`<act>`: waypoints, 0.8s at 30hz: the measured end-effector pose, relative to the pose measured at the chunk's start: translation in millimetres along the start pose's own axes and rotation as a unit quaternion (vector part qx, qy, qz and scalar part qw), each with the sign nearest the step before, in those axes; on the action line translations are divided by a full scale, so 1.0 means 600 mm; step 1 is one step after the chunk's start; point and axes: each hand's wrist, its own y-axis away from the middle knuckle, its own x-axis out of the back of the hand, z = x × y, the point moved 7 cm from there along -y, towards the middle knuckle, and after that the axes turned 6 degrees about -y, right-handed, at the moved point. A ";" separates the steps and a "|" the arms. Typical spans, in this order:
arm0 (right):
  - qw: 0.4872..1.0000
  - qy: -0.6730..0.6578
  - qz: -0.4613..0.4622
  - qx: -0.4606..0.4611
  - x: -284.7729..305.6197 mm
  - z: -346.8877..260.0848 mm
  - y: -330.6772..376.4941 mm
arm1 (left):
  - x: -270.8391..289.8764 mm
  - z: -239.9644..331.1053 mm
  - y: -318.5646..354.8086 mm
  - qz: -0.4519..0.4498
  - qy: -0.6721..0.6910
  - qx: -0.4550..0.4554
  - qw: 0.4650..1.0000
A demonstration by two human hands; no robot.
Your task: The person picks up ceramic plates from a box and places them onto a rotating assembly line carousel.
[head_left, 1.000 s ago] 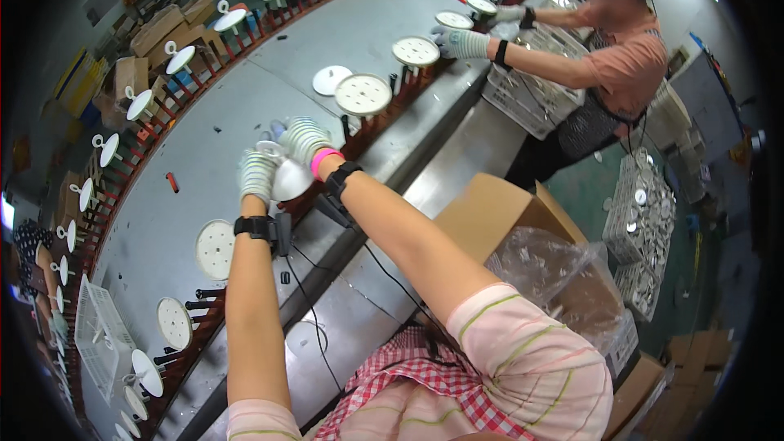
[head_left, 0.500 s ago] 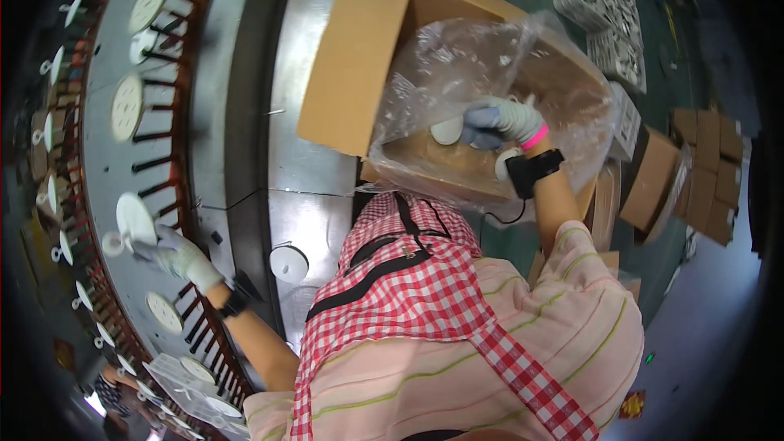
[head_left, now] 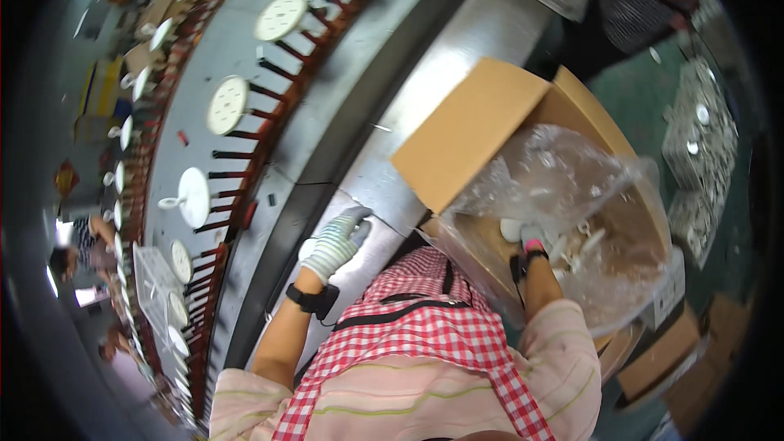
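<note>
My left hand (head_left: pixel 333 247), in a white knit glove with grey fingertips, is over the metal ledge with its fingers apart. A white disc (head_left: pixel 306 249) on the ledge shows partly from behind that glove. My right hand (head_left: pixel 532 237) reaches down into an open cardboard box (head_left: pixel 478 135) lined with clear plastic (head_left: pixel 563 171). Next to its fingers is another white disc (head_left: pixel 511 229); the fingers are mostly hidden, so their grip does not show. More white pieces (head_left: pixel 592 243) lie inside the box.
On the left runs a line of dark pegs (head_left: pixel 233 174), carrying white discs (head_left: pixel 193 198) and perforated cream discs (head_left: pixel 228 104). Grey bins (head_left: pixel 698 147) full of small parts stand at the far right. A person (head_left: pixel 637 12) is beyond the box; other cartons (head_left: pixel 661 363) sit at lower right.
My left hand has left the peg-mounted disc and come right, over the ledge. My right hand, which held a white disc, is lower in the box. The whole view has turned.
</note>
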 end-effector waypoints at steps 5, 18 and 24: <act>0.986 -0.127 0.002 0.113 0.284 -0.126 0.139 | -0.038 0.043 -0.003 -0.055 0.099 -0.006 0.994; 0.754 -0.437 -0.193 0.452 0.490 -0.533 0.342 | 0.042 0.204 -0.120 0.073 0.042 -0.258 0.963; 0.743 -0.312 -0.205 0.556 0.470 -0.757 0.344 | 0.112 0.156 -0.149 0.248 -0.077 -0.205 0.944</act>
